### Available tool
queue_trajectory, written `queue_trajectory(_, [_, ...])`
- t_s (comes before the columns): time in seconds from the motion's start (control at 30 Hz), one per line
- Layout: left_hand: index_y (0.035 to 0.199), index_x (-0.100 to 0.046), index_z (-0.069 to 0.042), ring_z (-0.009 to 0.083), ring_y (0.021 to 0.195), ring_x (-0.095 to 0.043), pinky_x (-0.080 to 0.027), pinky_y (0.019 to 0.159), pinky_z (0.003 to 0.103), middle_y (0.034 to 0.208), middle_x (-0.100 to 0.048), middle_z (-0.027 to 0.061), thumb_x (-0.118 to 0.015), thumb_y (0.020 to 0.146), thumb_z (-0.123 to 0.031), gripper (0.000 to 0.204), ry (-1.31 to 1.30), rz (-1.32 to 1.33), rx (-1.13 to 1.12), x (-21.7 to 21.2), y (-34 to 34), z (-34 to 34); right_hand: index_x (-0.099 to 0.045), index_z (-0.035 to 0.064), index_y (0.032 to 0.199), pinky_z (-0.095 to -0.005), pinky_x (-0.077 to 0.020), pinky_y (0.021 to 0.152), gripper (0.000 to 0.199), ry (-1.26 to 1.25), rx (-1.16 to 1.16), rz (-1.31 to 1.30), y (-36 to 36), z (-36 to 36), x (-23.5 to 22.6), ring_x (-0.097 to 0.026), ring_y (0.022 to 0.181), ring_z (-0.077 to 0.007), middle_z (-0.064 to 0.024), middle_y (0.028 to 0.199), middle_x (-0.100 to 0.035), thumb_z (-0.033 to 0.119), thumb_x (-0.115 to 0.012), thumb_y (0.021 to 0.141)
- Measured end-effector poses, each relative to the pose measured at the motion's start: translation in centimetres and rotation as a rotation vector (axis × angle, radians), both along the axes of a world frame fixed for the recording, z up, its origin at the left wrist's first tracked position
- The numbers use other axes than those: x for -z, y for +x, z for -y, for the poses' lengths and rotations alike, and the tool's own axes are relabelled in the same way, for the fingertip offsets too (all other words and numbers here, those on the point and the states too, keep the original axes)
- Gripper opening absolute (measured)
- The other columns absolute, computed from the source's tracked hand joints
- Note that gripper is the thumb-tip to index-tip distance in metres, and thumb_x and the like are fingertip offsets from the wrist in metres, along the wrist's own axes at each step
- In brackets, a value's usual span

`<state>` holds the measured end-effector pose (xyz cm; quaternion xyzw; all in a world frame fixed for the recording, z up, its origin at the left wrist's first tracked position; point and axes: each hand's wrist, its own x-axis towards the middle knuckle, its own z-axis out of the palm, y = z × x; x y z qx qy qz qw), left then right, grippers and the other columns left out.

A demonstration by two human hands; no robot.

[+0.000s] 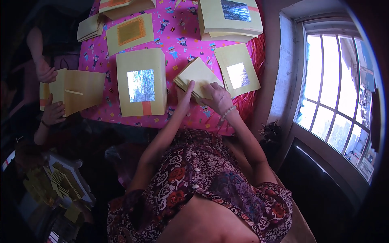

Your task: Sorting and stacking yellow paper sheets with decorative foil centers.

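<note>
Between my hands is a small stack of pale yellow paper sheets [197, 75], tilted at an angle above the pink table. My left hand [184, 96] grips its near left edge, thumb on top and the other fingers hidden below. On the near right corner, my right hand [219, 98] has its fingers bent and pressed against the paper; a beaded bracelet is on that wrist. Just right of the stack lies a yellow sheet with a silver foil square [238, 75]. To the left stands a thick pile of yellow sheets [142, 60], topped with a silver square and an orange strip.
A pink patterned cloth [178, 40] covers the table. At the back are another tall pile [230, 30] and a sheet with a gold-orange square [131, 31]. Red shredded strands hang at the right edge. Another person's hands [52, 111] hold folded yellow paper at left. A barred window is at right.
</note>
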<state>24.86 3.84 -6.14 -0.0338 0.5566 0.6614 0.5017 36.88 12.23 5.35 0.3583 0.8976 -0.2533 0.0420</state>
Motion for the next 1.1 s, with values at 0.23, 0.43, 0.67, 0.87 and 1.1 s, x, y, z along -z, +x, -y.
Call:
queue_trajectory(0.23, [0.145,-0.025,-0.004,0.0216,0.127,-0.042,-0.032,0.108,0.035,0.138,-0.043,0.0132,-0.072,0.088,-0.029,0.078,0.174,-0.003,-0.020,1.5,0.3,1.4,-0.061,0.0061,0.098,-0.0436,-0.0538,0.073,0.027,-0.008,-0.009,-0.047,0.2,-1.3,0.3,-0.065,0.081,-0.0347,-0.0152,0.089,-0.063,0.026,-0.063,0.080])
queue_trajectory(0.43, [0.144,-0.021,-0.003,0.0223,0.122,-0.046,-0.037,0.103,0.035,0.134,-0.046,0.0136,-0.075,0.083,-0.021,0.084,0.091,-0.022,-0.057,1.1,0.4,0.8,-0.061,0.0097,0.104,-0.0434,-0.0540,0.070,0.027,0.099,-0.019,-0.113,0.3,-0.5,1.6,-0.065,0.078,-0.0344,-0.0142,0.088,-0.063,0.016,-0.062,0.077])
queue_trajectory(0.67, [0.139,-0.026,-0.001,0.0231,0.117,-0.049,-0.040,0.099,0.036,0.129,-0.048,0.0146,-0.075,0.080,-0.017,0.078,-0.001,-0.018,-0.161,1.2,0.3,0.3,-0.056,0.0061,0.096,-0.0483,-0.0519,0.059,0.015,0.145,0.107,-0.116,-2.0,-3.1,-2.6,-0.064,0.062,-0.0384,-0.0187,0.072,-0.063,0.017,-0.056,0.085])
queue_trajectory(0.87, [0.136,-0.029,0.001,0.0234,0.116,-0.049,-0.041,0.099,0.036,0.127,-0.047,0.0153,-0.076,0.076,-0.017,0.078,-0.023,-0.122,-0.130,1.2,1.3,1.3,-0.052,0.0058,0.096,-0.0488,-0.0522,0.058,0.015,0.274,0.059,-0.236,-9.7,-6.7,-4.2,-0.064,0.064,-0.0395,-0.0198,0.071,-0.063,0.015,-0.056,0.086])
queue_trajectory(1.1, [0.137,-0.028,0.002,0.0250,0.116,-0.048,-0.040,0.100,0.037,0.128,-0.046,0.0163,-0.075,0.076,-0.017,0.080,-0.014,-0.065,-0.116,1.2,1.7,1.1,-0.053,0.0041,0.101,-0.0399,-0.0548,0.058,0.014,0.593,-0.110,-0.145,-18.1,-12.6,3.9,-0.068,0.074,-0.0297,-0.0150,0.087,-0.065,0.009,-0.050,0.088])
